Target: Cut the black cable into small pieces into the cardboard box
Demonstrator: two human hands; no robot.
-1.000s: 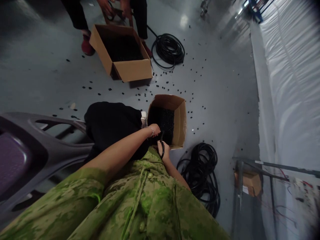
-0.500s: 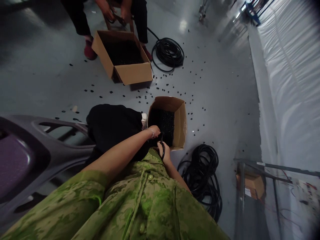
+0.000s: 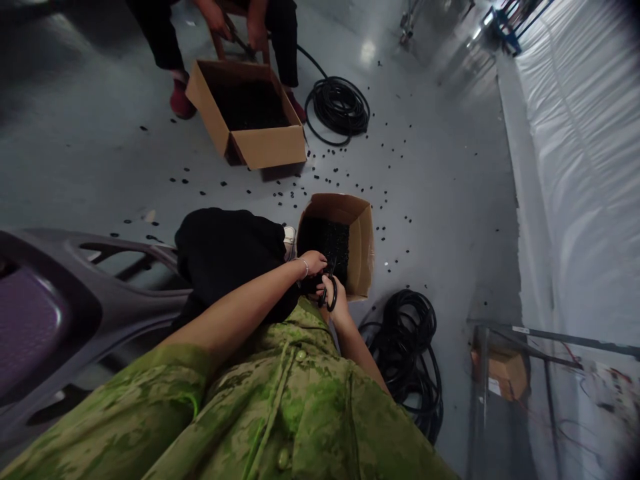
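Note:
My right hand [image 3: 339, 301] grips a pair of scissors [image 3: 333, 297] by the black handle loops, blades pointing away over a cardboard box [image 3: 361, 250]. Close beside the blades, my left hand [image 3: 313, 262], with a bracelet at its wrist, is closed at the fingertips. What it pinches is dark and too small to make out against the box's contents. A mass of small black pieces [image 3: 336, 241] fills the bottom of the box. The box stands on the floor in front of me, by a white shoe [image 3: 289, 241].
Coiled black hose [image 3: 407, 327] lies right of my box. Across from me a seated person's hands [image 3: 256, 30] work above another cardboard box [image 3: 270, 148], beside a second hose coil [image 3: 343, 110]. Black bits litter the floor. A grey chair [image 3: 115, 293] stands left, a metal frame [image 3: 540, 333] right.
My left hand has shifted slightly right, closer to the scissors. The scissors' handle loops have spread apart, and my right hand has turned a little. The other person's hands moved slightly.

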